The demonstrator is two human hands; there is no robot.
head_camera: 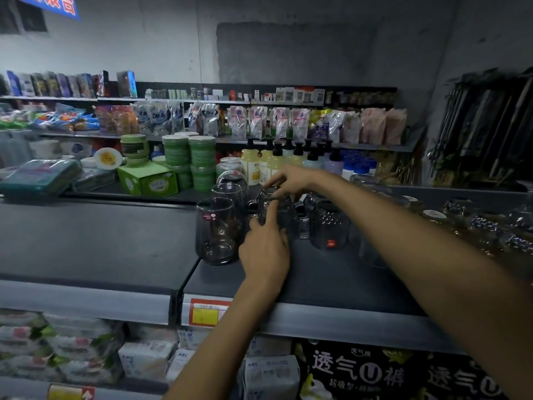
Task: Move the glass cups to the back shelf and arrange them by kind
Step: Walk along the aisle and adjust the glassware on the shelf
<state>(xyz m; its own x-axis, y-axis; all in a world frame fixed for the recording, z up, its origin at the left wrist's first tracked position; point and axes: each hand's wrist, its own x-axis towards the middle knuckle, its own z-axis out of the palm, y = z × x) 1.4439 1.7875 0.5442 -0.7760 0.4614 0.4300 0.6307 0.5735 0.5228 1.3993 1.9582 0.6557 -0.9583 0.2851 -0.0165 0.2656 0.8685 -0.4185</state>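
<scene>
Both hands meet on one glass mug that stands on the dark shelf top, about mid-scene and towards its far edge. The right hand comes in from the right and pinches the mug's top between curled fingertips. The left hand reaches up from the near side, its fingers curled against the mug's near wall with the forefinger laid up the glass. Just left of the mug, three tall smooth glasses stand in a line running from near to far. Just right of it stand textured mugs, one with a small red sticker. More glassware lies further right, too blurred to tell the kind. Beyond, on a lower counter, are a green box, stacked green tins and pump bottles. A red and yellow price tag sits on the shelf's near edge
</scene>
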